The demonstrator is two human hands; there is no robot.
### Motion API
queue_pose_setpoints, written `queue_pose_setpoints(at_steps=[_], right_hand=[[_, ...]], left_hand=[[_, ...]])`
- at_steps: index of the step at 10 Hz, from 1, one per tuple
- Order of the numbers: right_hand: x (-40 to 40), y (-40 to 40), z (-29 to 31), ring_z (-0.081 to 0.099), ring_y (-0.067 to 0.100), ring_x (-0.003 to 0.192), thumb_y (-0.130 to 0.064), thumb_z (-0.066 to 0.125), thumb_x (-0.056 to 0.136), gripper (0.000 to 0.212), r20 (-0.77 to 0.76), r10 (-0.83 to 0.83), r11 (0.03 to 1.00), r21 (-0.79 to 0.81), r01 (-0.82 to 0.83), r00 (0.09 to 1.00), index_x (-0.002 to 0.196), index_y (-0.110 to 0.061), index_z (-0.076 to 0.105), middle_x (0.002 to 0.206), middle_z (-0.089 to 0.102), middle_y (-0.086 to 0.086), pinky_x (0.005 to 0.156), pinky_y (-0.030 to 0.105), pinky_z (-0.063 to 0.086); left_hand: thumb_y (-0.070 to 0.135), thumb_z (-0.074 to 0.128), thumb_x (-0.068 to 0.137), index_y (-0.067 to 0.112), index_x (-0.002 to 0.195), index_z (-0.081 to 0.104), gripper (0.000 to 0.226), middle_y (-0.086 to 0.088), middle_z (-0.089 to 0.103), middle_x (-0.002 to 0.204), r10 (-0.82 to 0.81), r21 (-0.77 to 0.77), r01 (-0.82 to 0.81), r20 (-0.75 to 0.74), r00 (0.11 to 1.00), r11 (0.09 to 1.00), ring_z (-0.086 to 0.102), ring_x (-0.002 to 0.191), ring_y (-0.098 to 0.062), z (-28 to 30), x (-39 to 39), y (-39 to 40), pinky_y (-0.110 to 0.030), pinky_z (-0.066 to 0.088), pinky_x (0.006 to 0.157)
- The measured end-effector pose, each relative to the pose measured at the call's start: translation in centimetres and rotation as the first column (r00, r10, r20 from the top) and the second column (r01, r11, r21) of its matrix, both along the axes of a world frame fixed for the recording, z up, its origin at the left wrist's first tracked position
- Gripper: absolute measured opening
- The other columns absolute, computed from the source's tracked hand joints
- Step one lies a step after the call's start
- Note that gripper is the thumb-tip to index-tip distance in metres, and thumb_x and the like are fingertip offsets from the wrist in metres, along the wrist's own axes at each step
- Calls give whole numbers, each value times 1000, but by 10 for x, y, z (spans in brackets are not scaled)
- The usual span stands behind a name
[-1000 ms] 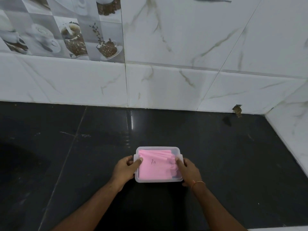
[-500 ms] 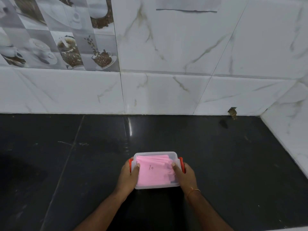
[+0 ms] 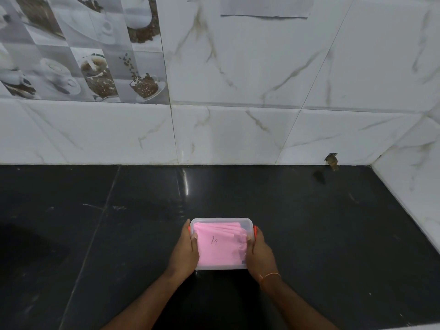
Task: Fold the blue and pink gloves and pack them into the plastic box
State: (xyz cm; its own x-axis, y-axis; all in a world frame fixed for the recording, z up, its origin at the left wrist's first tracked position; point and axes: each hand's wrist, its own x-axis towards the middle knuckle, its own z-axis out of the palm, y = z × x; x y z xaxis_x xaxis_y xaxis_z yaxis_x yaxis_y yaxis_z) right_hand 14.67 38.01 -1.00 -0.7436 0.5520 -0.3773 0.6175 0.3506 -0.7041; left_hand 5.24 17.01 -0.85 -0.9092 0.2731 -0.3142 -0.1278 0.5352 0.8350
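Both hands clasp the plastic box [image 3: 221,221] by its short ends, left hand [image 3: 184,254] and right hand [image 3: 259,254] equally near, thumbs over the rim onto the pink gloves [image 3: 219,244] inside. It rests on the black table [image 3: 333,234], long axis running between the palms.

Black counter [image 3: 309,234], marble wall tiles [image 3: 238,67]

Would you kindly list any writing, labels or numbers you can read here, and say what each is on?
Pink glove in the plastic box: a small dark handwritten mark, too scrawled to read; it might be "7n" or "1n".
Wall tiles with coffee cup pictures: no readable words.
Paper sheet on the wall: no text visible.
Nothing else carries writing.
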Motion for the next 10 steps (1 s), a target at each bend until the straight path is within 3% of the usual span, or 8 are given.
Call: queue_pose_setpoints(at_steps=[1,2,3,4,7,8,9,10], right_hand=[[4,6,2,53,28,140,-56,36,108,76,63,92,995,36,-94,994,168,-23,3,161,45,8,115,46,46],[5,20,4,11,24,161,-69,28,103,85,115,245,905,328,-269,963,168,-23,-3,177,-1,0,126,54,21],[-7,27,13,-13,11,161,-66,22,104,77,38,426,747,549,-376,904,168,-31,-3,174,-15,-15,127,54,3],[-17,18,11,-15,11,160,-60,21,105,70,124,567,604,609,-513,814,168,-34,3,174,-11,-17,129,58,5],[-27,-18,-2,-9,15,161,-61,18,105,67,156,540,619,592,-516,827,166,-38,4,175,2,-16,127,56,7],[-26,-22,3,-15,13,160,-63,14,103,69,195,538,615,575,-540,820,167,-40,-1,172,-13,-22,129,58,5],[-23,-15,16,-1,16,163,-64,18,100,71,216,541,579,605,-547,813,167,-41,7,166,-18,-28,126,65,15],[-53,-67,45,40,25,153,-48,35,101,63,30,474,635,681,-365,880,157,-19,42,171,27,-7,101,73,45]], left_hand=[[24,38,117,12,174,9,64,-7,25,179,-31,-49,30,-29,999,998,31,163,-25,3,2,2,-36,25,130],[34,34,116,19,175,-1,70,-3,2,183,-138,-319,74,-185,973,945,11,168,-28,6,-1,-2,-51,18,134],[40,34,111,31,175,3,71,8,-7,182,-359,-530,87,-436,825,843,-2,169,-26,16,-4,3,-61,9,132],[52,28,109,37,174,1,72,9,-11,181,-561,-654,197,-409,720,730,-8,169,-23,12,-3,15,-61,-1,132],[63,17,107,37,173,4,72,8,-4,181,-613,-678,239,-384,691,695,-2,169,-21,-8,-24,-14,-55,4,133],[65,24,106,39,173,10,73,8,-3,180,-630,-666,273,-377,679,694,0,168,-21,-6,-23,-12,-48,-7,133],[64,50,94,31,157,58,71,-1,52,166,-656,-715,217,-418,628,664,51,153,-30,1,-20,-12,-47,-2,127],[60,48,96,28,137,74,58,-4,74,142,-673,-750,81,-533,513,657,66,133,-24,4,-20,-13,-49,2,132]])
